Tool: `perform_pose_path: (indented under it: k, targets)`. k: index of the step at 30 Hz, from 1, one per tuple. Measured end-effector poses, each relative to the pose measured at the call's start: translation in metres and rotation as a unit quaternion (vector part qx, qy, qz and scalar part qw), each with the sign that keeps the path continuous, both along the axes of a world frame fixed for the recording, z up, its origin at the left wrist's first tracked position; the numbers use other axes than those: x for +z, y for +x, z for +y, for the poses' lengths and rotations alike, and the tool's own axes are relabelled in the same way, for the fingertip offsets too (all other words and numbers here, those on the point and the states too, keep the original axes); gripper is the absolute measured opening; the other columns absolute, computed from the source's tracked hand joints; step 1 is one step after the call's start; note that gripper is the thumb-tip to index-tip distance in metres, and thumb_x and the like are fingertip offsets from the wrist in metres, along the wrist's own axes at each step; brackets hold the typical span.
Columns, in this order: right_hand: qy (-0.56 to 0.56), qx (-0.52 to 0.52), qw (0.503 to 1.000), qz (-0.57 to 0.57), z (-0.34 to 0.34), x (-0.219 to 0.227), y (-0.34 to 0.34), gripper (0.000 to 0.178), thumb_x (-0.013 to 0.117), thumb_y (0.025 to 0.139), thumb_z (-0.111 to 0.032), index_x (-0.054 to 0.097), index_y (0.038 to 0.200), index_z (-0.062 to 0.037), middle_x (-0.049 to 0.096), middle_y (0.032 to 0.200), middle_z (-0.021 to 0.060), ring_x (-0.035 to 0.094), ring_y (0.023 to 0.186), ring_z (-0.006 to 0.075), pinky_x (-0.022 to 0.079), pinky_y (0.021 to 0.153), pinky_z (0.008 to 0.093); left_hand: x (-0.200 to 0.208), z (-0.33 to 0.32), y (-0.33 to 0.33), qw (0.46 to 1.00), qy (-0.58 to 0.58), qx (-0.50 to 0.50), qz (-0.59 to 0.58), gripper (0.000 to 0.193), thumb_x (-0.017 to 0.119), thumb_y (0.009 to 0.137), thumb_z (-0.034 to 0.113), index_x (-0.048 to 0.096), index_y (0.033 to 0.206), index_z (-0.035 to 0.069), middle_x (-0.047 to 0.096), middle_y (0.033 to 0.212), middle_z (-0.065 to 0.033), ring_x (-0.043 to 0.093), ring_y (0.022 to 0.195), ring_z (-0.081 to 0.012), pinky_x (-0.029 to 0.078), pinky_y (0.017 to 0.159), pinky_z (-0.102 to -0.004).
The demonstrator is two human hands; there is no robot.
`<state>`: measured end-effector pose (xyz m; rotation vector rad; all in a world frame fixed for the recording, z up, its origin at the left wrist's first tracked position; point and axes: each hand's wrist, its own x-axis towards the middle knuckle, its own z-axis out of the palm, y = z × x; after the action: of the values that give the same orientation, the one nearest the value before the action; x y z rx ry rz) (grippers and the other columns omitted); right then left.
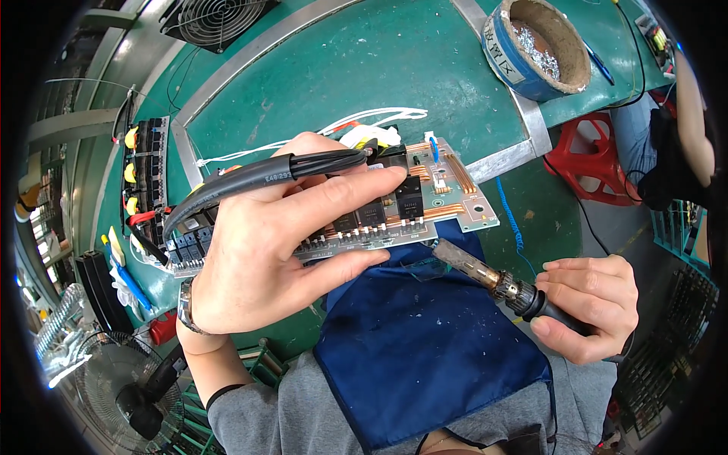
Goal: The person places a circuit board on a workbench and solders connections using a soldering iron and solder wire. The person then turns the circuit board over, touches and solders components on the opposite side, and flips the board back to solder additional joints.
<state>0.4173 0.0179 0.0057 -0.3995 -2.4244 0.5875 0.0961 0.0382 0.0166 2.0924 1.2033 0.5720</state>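
My left hand [265, 235] grips a long circuit board [455, 211], its fingers over the top and its thumb against the lower edge. Black flat components [410, 199] stand in a row on the board beside copper-coloured strips. A thick black sleeved cable [250, 176] arches over the back of this hand. In my right hand [588, 307] is a soldering iron [500, 287], held by its dark handle. The iron's tip points up and left, close to the board's lower edge; I cannot tell whether it touches.
A blue tub [509, 67] with silvery scraps stands at the far right of the green bench [341, 68]. More component-laden boards [152, 152] lie at left. A round fan grille [220, 19] is at the back, a red stool [591, 163] at right. Another person's arm [691, 106] shows there.
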Motion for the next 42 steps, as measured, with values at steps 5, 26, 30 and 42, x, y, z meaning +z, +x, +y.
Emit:
perform_pose_path:
  k: [5, 26, 30, 42]
  targets:
    - [-0.001, 0.001, 1.0, 0.006, 0.0001, -0.0027, -0.0029, 0.032, 0.076, 0.066, -0.004, 0.069, 0.097, -0.011, 0.066, 0.084, 0.014, 0.068, 0.071, 0.0211, 0.062, 0.067, 0.0321, -0.0013, 0.0, 0.0007, 1.0, 0.009, 0.002, -0.002, 0.061, 0.087, 0.055, 0.016, 0.071, 0.113, 0.001, 0.065, 0.098, -0.0149, 0.061, 0.091, -0.028, 0.051, 0.082, -0.0349]
    - [0.015, 0.016, 1.0, -0.012, 0.0013, -0.0002, -0.0023, 0.032, 0.075, 0.068, -0.005, 0.069, 0.099, -0.0107, 0.067, 0.086, 0.0148, 0.068, 0.072, 0.0222, 0.061, 0.068, 0.0331, -0.0016, -0.0008, 0.0004, 1.0, -0.002, 0.019, -0.002, 0.061, 0.087, 0.054, 0.017, 0.072, 0.111, 0.001, 0.068, 0.098, -0.0154, 0.063, 0.093, -0.0284, 0.051, 0.083, -0.0361]
    - [0.013, 0.009, 1.0, -0.016, 0.0011, 0.0005, -0.0022, 0.032, 0.077, 0.069, -0.005, 0.069, 0.099, -0.0109, 0.067, 0.086, 0.0146, 0.068, 0.072, 0.0223, 0.062, 0.067, 0.034, -0.0019, -0.0006, -0.0002, 1.0, -0.003, 0.018, -0.005, 0.061, 0.087, 0.054, 0.015, 0.072, 0.112, 0.002, 0.067, 0.099, -0.0155, 0.063, 0.094, -0.0284, 0.052, 0.084, -0.0362]
    - [0.008, -0.008, 1.0, -0.015, -0.0012, 0.0023, -0.001, 0.033, 0.078, 0.068, -0.005, 0.068, 0.099, -0.0111, 0.067, 0.085, 0.0142, 0.069, 0.072, 0.0222, 0.062, 0.067, 0.0349, -0.001, 0.0006, -0.0009, 1.0, -0.009, 0.013, -0.005, 0.061, 0.087, 0.054, 0.013, 0.073, 0.112, 0.003, 0.067, 0.1, -0.0152, 0.063, 0.095, -0.028, 0.053, 0.084, -0.0363]
